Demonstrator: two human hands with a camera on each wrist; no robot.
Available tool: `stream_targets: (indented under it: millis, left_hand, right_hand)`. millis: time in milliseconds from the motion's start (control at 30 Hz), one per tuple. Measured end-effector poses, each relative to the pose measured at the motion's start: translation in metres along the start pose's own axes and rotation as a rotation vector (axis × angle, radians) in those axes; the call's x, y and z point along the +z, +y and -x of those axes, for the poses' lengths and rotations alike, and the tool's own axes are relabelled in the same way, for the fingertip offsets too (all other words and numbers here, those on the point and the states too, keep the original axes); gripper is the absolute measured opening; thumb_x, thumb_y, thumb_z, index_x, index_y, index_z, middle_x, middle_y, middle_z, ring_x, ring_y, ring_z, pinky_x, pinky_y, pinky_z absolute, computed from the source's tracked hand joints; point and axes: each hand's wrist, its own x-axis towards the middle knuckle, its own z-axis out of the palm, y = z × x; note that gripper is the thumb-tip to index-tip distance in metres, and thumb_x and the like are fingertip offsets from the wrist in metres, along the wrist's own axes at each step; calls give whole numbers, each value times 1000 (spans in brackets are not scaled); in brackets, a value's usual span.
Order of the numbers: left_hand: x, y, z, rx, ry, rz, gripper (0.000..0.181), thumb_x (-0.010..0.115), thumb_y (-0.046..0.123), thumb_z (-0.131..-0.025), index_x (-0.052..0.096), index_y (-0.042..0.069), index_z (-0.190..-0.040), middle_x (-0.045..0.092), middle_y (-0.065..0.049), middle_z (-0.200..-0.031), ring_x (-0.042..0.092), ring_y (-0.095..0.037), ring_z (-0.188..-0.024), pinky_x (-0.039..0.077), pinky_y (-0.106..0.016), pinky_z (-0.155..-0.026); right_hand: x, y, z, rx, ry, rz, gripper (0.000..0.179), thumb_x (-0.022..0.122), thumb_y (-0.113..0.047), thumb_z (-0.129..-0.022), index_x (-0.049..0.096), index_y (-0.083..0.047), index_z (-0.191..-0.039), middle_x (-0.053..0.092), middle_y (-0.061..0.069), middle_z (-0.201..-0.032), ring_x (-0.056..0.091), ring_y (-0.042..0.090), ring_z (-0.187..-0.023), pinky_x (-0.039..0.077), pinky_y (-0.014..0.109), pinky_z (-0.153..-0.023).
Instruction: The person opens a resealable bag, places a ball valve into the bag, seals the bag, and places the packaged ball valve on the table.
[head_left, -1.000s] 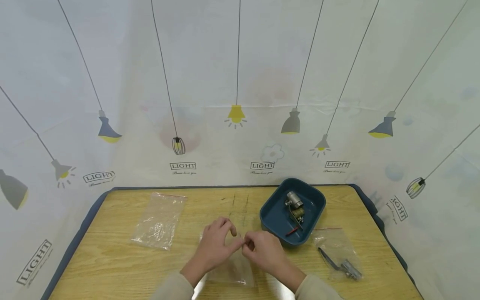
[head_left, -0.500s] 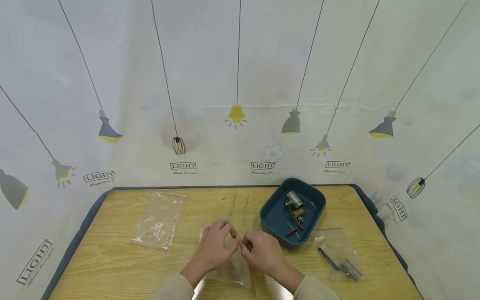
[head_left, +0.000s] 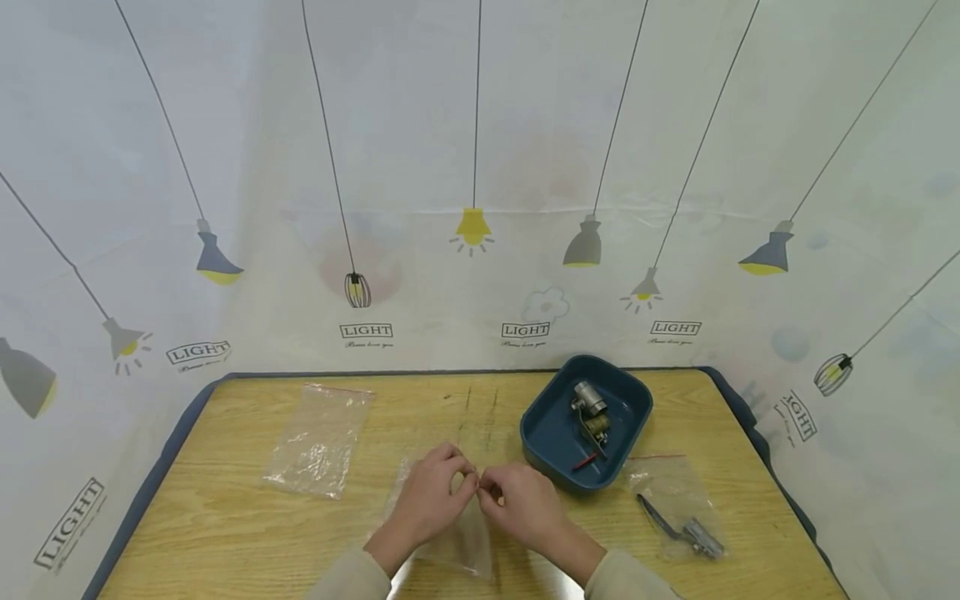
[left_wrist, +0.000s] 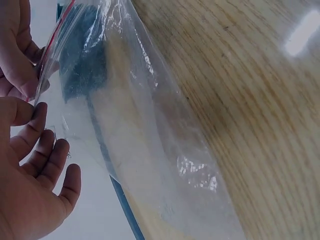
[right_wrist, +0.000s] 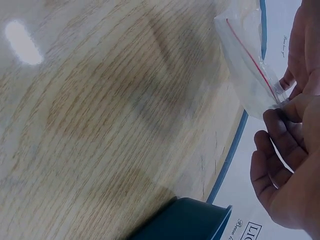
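Observation:
A clear zip bag [head_left: 463,546] with a red stripe along its mouth hangs between my two hands. My left hand [head_left: 431,500] pinches the bag's edge between thumb and forefinger, its other fingers loosely bent. From the other side my right hand [head_left: 527,505] pinches the same edge close to the left fingertips. In the left wrist view the bag [left_wrist: 150,135] slants down over the table, and nothing shows inside it. The red stripe runs to the fingertips of my right hand [right_wrist: 292,160] in the right wrist view. Exactly where the fingertips meet the zip is partly hidden.
A dark blue basin [head_left: 542,454] with metal valve fittings [head_left: 590,400] stands beyond my right hand. To its right lies a zip bag [head_left: 667,487] holding a lever-handled metal part [head_left: 701,537]. Another clear zip bag [head_left: 318,442] lies flat on the wooden table [head_left: 217,517] at left.
Both hands stay close together at the bag's edge; the right hand has shifted slightly left. The bag's lower corner has swung left. Basin and other bags have not moved.

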Motion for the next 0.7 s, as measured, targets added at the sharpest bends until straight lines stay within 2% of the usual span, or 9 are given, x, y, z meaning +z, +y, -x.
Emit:
stream_targets:
  millis: [233,500,700]
  left_hand:
    - [1,0,0,-46,-30,5,11,65,20,-87,70,19,-77,59,9,-88,59,-10,-82,48,-26,-71]
    - [0,-1,1,-19,-29,4,11,65,19,-87,70,19,-77,60,8,-88,60,-12,-84,50,-30,-74]
    - [-1,0,1,-20,-51,-41,11,63,23,-89,70,20,-81,60,8,-89,59,-12,-87,48,-36,-78]
  right_hand:
    - [2,-1,-1,26,-31,-14,9,65,-27,-90,71,-22,-86,66,-14,-75,54,-4,-66,44,18,-56]
    - [3,-1,0,32,-6,-28,11,64,-26,-93,70,-23,-85,61,-15,-71,48,-4,-61,40,18,-55]
    - [2,-1,0,11,5,-51,13,64,-24,-93,66,-23,-80,56,-17,-67,44,-4,-57,37,18,-54]
